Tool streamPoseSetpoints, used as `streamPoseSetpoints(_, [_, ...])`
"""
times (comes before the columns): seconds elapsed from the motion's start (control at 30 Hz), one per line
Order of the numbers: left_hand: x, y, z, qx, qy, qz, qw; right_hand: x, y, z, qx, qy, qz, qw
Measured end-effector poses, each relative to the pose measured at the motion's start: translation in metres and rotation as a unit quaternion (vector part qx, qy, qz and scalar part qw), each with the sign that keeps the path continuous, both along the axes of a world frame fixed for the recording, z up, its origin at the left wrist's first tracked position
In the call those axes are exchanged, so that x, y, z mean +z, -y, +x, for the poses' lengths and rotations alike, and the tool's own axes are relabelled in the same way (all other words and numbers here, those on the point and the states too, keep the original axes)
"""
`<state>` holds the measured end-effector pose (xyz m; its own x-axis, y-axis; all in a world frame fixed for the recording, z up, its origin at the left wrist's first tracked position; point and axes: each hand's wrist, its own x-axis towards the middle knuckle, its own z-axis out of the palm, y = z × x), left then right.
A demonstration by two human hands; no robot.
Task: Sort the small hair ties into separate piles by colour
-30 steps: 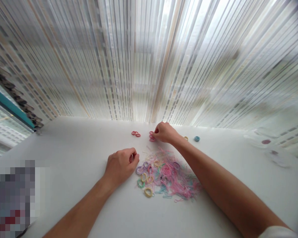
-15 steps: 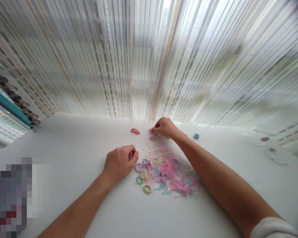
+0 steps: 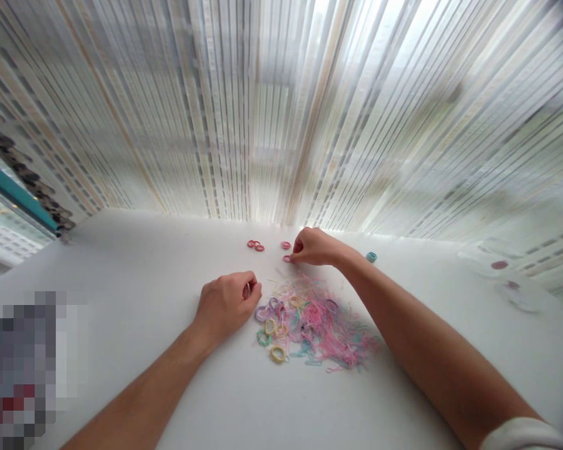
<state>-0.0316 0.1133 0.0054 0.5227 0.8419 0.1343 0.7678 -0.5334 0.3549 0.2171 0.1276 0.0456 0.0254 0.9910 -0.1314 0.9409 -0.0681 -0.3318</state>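
Note:
A loose heap of small elastic bands (image 3: 314,319), mostly pink with some blue and pale ones, lies on the white table (image 3: 244,400). Thicker hair ties in purple, green and yellow (image 3: 278,354) sit along its left side. My right hand (image 3: 312,245) reaches beyond the heap, thumb and fingertips pinching the edge of a pink hair tie (image 3: 286,258) at the tabletop. Just behind that tie lies another pink hair tie (image 3: 286,245). My left hand (image 3: 228,302) rests left of the heap with curled fingers; whatever is inside them is hidden.
Red hair ties (image 3: 256,245) lie in a small group at the back. Farther right is a blue-green hair tie bundle (image 3: 371,257). A string curtain (image 3: 272,125) hangs behind the table. Clear round items (image 3: 516,294) lie at the right; a blurred-out object (image 3: 16,369) is at the left.
My right hand has let go of the rear pink hair tie and come slightly nearer, onto the front pink one. My left hand has stayed in place.

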Motion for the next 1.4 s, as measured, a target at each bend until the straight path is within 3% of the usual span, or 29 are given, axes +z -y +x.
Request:
streamPoseSetpoints(0.47, [-0.001,0.000,0.000,-0.002,0.011,0.000,1.000,-0.009,-0.004,-0.010,-0.037,0.022,0.036,0.998])
streamPoseSetpoints(0.9, [-0.001,0.000,0.000,0.002,0.011,-0.005,1.000,-0.012,-0.010,-0.003,-0.076,0.036,0.154,0.984])
streamPoseSetpoints(1.13, [-0.001,0.001,-0.001,0.000,0.015,0.002,1.000,0.001,-0.003,-0.018,0.001,-0.036,0.179,0.983])
streamPoseSetpoints(1.4, [-0.002,0.000,0.001,0.000,0.018,-0.001,1.000,-0.012,-0.031,-0.053,0.117,-0.007,0.175,0.978])
